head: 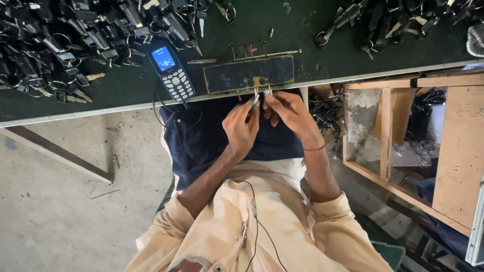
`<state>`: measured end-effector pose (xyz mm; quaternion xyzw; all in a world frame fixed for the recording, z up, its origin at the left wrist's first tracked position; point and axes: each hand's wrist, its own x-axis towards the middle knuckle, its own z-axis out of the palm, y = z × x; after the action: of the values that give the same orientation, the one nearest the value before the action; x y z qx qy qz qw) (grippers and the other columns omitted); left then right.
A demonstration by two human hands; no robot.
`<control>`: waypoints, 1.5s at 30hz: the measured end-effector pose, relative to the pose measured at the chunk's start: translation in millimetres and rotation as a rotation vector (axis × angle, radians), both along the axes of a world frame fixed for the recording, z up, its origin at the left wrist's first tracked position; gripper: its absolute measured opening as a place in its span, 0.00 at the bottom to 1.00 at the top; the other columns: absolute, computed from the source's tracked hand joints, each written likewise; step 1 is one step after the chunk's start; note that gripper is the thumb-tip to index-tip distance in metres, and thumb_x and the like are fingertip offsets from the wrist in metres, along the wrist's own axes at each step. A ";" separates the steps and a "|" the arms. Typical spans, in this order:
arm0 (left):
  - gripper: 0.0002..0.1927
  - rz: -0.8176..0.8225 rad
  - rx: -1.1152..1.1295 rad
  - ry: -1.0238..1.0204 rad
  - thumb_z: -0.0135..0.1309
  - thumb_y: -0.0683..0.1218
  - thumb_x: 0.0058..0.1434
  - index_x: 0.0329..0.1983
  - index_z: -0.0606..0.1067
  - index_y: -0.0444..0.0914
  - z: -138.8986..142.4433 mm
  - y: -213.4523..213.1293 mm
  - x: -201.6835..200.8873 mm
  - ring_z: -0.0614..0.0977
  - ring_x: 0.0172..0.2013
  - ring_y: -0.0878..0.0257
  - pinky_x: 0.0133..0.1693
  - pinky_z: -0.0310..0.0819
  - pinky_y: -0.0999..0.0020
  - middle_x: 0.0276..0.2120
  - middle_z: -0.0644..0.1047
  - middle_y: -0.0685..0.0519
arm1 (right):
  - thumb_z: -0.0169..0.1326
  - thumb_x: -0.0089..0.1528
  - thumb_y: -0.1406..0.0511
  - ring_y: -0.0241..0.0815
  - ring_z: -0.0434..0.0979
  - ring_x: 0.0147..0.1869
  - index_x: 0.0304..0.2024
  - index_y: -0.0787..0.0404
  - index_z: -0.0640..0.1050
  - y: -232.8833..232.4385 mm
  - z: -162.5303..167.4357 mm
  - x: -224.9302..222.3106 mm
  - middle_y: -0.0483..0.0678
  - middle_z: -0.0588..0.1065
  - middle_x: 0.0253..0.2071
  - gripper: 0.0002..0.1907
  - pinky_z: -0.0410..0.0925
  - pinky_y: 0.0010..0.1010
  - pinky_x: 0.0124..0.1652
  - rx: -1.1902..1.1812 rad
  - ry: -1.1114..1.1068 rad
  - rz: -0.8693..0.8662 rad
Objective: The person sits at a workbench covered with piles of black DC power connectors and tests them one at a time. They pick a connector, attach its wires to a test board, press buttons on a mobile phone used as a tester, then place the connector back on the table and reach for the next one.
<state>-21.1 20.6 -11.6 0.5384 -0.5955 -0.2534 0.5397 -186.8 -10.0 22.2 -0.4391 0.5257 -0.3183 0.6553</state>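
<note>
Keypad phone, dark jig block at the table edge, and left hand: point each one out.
Keypad phone (170, 73), head view, on its body between screen and keys.
Dark jig block (249, 74), head view, on its top face.
Left hand (241, 128), head view, on its back.

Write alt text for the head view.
Seen from above, a seated person's left hand and right hand pinch small metal keys at the edge of a dark workbench, below a worn rectangular jig. A keypad phone and heaps of black-headed keys lie nearby.
</note>
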 end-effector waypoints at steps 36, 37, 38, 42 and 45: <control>0.04 0.107 0.215 0.230 0.62 0.38 0.65 0.35 0.78 0.31 18.9 5.5 9.4 0.75 0.23 0.67 0.27 0.68 0.71 0.26 0.74 0.51 | 0.60 0.65 0.66 0.27 0.71 0.30 0.41 0.65 0.83 0.5 -27.2 20.0 0.41 0.79 0.32 0.07 0.63 0.20 0.29 0.009 -0.145 -0.245; 0.04 0.104 0.201 0.229 0.62 0.38 0.65 0.35 0.79 0.31 18.4 5.2 8.7 0.75 0.22 0.67 0.26 0.67 0.71 0.26 0.75 0.51 | 0.61 0.66 0.66 0.27 0.70 0.29 0.41 0.65 0.83 -0.4 -27.4 19.4 0.42 0.78 0.32 0.07 0.63 0.20 0.29 0.006 -0.136 -0.240; 0.04 0.100 0.186 0.227 0.61 0.37 0.64 0.35 0.79 0.31 18.0 4.9 8.1 0.75 0.22 0.66 0.26 0.67 0.71 0.26 0.75 0.51 | 0.61 0.66 0.66 0.27 0.70 0.29 0.41 0.65 0.83 -1.0 -27.3 19.0 0.42 0.78 0.31 0.07 0.62 0.20 0.28 0.002 -0.127 -0.235; 0.05 0.082 0.179 0.217 0.62 0.37 0.64 0.33 0.79 0.31 16.3 3.6 7.6 0.74 0.21 0.65 0.25 0.65 0.69 0.24 0.74 0.50 | 0.61 0.65 0.66 0.27 0.71 0.30 0.41 0.65 0.84 -2.7 -25.4 18.8 0.42 0.79 0.32 0.07 0.63 0.19 0.29 0.030 -0.112 -0.233; 0.05 0.073 0.186 0.151 0.62 0.38 0.63 0.32 0.79 0.31 15.8 3.3 8.4 0.74 0.20 0.64 0.24 0.65 0.68 0.24 0.75 0.50 | 0.61 0.65 0.66 0.26 0.71 0.30 0.41 0.65 0.84 -2.2 -23.3 18.8 0.42 0.79 0.32 0.07 0.63 0.19 0.29 0.039 -0.116 -0.236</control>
<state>-12.7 23.9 4.2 0.5867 -0.5071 -0.3275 0.5398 -168.0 -12.1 -1.2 -0.3422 0.5409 -0.4079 0.6511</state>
